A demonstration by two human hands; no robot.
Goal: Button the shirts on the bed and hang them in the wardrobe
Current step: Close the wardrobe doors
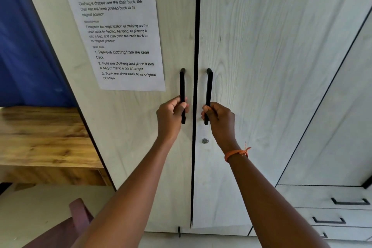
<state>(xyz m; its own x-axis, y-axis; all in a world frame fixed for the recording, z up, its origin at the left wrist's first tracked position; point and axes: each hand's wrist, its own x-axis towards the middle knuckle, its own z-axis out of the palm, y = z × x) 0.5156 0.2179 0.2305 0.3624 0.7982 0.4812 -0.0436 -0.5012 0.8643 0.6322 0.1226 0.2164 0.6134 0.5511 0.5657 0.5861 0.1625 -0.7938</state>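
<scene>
two closed wardrobe doors are seen from close up, with a dark seam between them. two upright black handles flank the seam, long axes vertical. the left hand is curled round the left handle's lower end, the right hand round the right handle's. no shirts or bed are in view.

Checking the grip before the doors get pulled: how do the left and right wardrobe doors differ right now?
The left door carries a taped printed sheet; the right door is bare. The right door has a small round lock below its handle; the left shows none. Both are pale woodgrain, shut, each with a black vertical handle gripped by the left hand or right hand.
</scene>
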